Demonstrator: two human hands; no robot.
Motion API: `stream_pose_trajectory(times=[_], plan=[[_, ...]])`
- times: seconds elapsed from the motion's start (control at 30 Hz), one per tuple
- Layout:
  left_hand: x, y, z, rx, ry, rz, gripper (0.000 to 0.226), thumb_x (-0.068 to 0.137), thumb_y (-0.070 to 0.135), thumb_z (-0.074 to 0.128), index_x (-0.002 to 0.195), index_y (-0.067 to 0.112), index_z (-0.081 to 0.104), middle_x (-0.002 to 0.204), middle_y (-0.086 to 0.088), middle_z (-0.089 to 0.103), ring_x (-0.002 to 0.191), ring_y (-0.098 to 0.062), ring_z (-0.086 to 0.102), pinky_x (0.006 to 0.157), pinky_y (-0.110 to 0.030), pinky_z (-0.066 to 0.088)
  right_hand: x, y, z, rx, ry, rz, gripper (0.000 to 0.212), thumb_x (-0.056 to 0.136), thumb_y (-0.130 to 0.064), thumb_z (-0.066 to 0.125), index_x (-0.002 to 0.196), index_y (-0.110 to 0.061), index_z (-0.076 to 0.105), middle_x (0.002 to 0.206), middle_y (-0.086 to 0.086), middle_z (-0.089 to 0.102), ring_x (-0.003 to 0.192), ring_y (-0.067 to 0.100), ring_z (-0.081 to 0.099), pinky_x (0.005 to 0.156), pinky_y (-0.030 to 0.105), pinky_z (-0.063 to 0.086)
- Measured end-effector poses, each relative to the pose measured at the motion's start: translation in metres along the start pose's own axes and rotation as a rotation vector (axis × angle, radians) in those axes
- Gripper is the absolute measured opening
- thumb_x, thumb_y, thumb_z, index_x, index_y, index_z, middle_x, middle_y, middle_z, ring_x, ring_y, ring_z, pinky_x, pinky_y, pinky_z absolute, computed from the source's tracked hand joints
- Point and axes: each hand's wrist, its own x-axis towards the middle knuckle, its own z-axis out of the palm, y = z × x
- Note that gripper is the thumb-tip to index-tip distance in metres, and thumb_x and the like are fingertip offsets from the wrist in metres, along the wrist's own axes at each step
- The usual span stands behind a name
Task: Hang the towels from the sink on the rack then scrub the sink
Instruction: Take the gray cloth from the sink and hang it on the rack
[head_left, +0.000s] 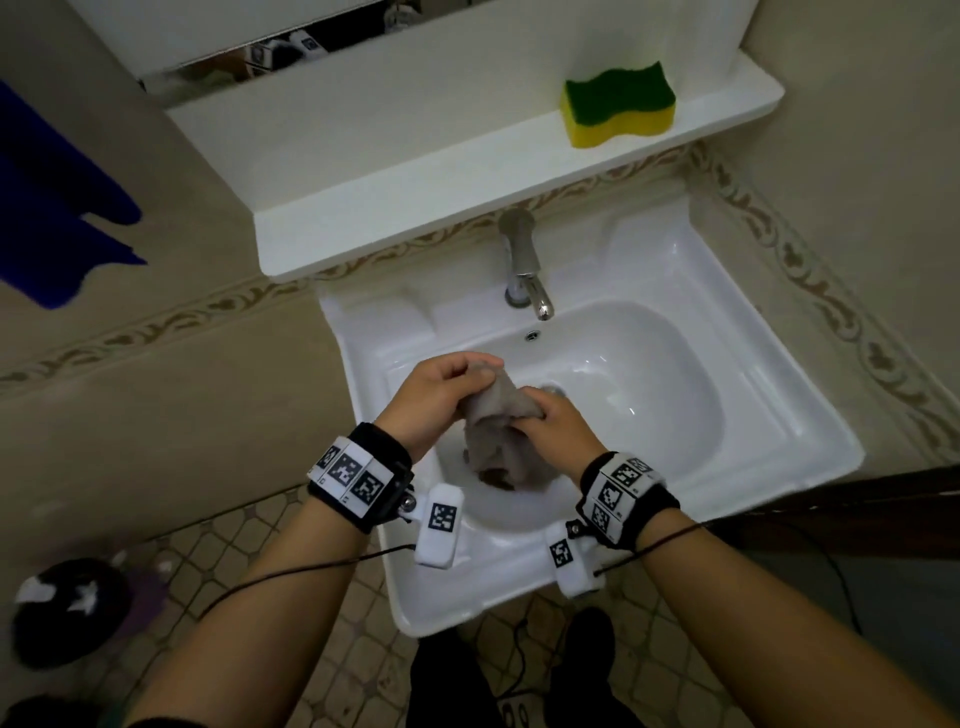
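- Wall (171, 395): beige tiles with a patterned border band running behind the sink.
- Floor (260, 561): patterned tiles, seen below and to the left of the sink.
- Sink (769, 395): white, square rim, rounded basin, fixed to the wall.
- Shelf (415, 171): white, on the wall above the sink, below a mirror edge.
- Blue cloth (47, 208): hangs against the wall at far left; its support is out of view.
- Dark bundle (67, 608): on the floor at lower left, blurred, with white scraps on it.
- Left hand (431, 400): over the basin, fingers curled round the towel's upper end.
- Right hand (558, 428): just beside the left, fingers closed over the towel's middle.
- Towel (498, 441): grey, bunched, held by both hands inside the basin; its lower end hangs toward the near basin wall, contact unclear.
- Sponge (618, 104): yellow with green top, lying on the shelf's right part, well apart from the hands.
- Tap (522, 260): chrome, at the sink's back rim, spout over the basin.
- Wristbands (358, 475): black, with printed markers, one on each wrist, thin cables trailing.
- Drain (553, 388): metal, at the basin bottom, partly hidden by the right hand.
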Motion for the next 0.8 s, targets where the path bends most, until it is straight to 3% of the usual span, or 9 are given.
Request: stream_pose_trajectory(times=[0.13,0.2,0.27,0.33,0.4,0.5,0.6,0.67,0.8], plan=[[-0.014,0.018,-0.013,0.043,0.046,0.067,0.023,0.081,0.029,0.068,0.102,0.029,0.076,0.099,0.004,0.071,0.087,-0.011,0.061,0.064,-0.022,0.045,-0.004,-0.03,-0.002,0.163,0.01,0.016,0.016,0.09,-0.014,0.056,0.088,-0.021,0.07,0.091,0.005,0.072,0.094,0.022,0.065,0.087,0.039,0.05],[-0.023,0.026,-0.02,0.084,0.049,0.126,0.036,0.068,0.035,0.076,0.104,0.038,0.074,0.105,0.011,0.072,0.091,-0.008,0.063,0.067,-0.023,0.046,-0.005,-0.047,-0.004,0.257,0.01,0.008,0.02,0.093,-0.01,0.053,0.094,-0.017,0.072,0.093,0.006,0.074,0.094,0.02,0.068,0.084,0.034,0.054],[-0.031,0.032,-0.024,0.068,0.035,0.171,0.048,0.061,0.032,0.083,0.107,0.04,0.072,0.113,0.01,0.072,0.103,-0.012,0.065,0.082,-0.029,0.052,-0.008,-0.063,-0.006,0.356,0.006,-0.013,0.022,0.094,-0.007,0.052,0.095,-0.015,0.072,0.086,0.001,0.075,0.085,0.014,0.069,0.074,0.025,0.054],[-0.043,0.041,-0.028,0.063,0.028,0.188,0.057,0.059,0.025,0.087,0.113,0.035,0.07,0.122,0.004,0.07,0.117,-0.02,0.063,0.095,-0.036,0.052,-0.014,-0.085,-0.006,0.415,0.007,-0.038,0.022,0.094,-0.004,0.051,0.097,-0.011,0.072,0.087,0.003,0.075,0.084,0.014,0.068,0.075,0.025,0.054],[-0.052,0.049,-0.028,0.082,0.011,0.18,0.061,0.064,0.015,0.086,0.121,0.025,0.067,0.124,-0.004,0.07,0.116,-0.022,0.064,0.094,-0.035,0.053,-0.019,-0.104,-0.005,0.427,-0.002,-0.081,0.024,0.095,-0.002,0.049,0.099,-0.009,0.072,0.09,0.007,0.074,0.086,0.017,0.069,0.079,0.028,0.054],[-0.07,0.064,-0.028,0.143,0.042,0.233,0.038,0.079,0.012,0.079,0.114,0.024,0.07,0.11,-0.001,0.074,0.095,-0.013,0.07,0.075,-0.021,0.053,-0.03,-0.134,-0.002,0.403,-0.04,-0.14,0.023,0.096,-0.003,0.049,0.096,-0.009,0.071,0.086,0.005,0.074,0.08,0.013,0.07,0.073,0.023,0.056],[-0.085,0.08,-0.029,0.188,0.153,0.294,0.014,0.086,0.013,0.074,0.087,0.026,0.069,0.084,0.004,0.067,0.08,-0.015,0.062,0.074,-0.027,0.05,-0.039,-0.158,-0.001,0.319,-0.077,-0.184,0.021,0.096,-0.006,0.051,0.082,-0.01,0.068,0.059,-0.007,0.067,0.054,0.003,0.062,0.053,0.019,0.047],[-0.096,0.093,-0.032,0.181,0.177,0.345,0.02,0.089,0.009,0.07,0.077,0.024,0.064,0.077,0.003,0.062,0.079,-0.017,0.059,0.078,-0.034,0.051,-0.044,-0.176,-0.002,0.266,-0.089,-0.217,0.024,0.095,-0.008,0.054,0.072,-0.01,0.063,0.047,-0.01,0.057,0.043,0.002,0.052,0.048,0.02,0.04],[-0.116,0.123,-0.042,0.102,0.138,0.433,0.007,0.095,0.005,0.059,0.089,0.006,0.055,0.087,-0.014,0.06,0.083,-0.022,0.062,0.079,-0.033,0.057,-0.05,-0.208,-0.002,0.224,-0.109,-0.267,0.021,0.095,-0.014,0.057,0.097,0.003,0.071,0.084,0.01,0.073,0.075,0.018,0.069,0.064,0.025,0.052]])
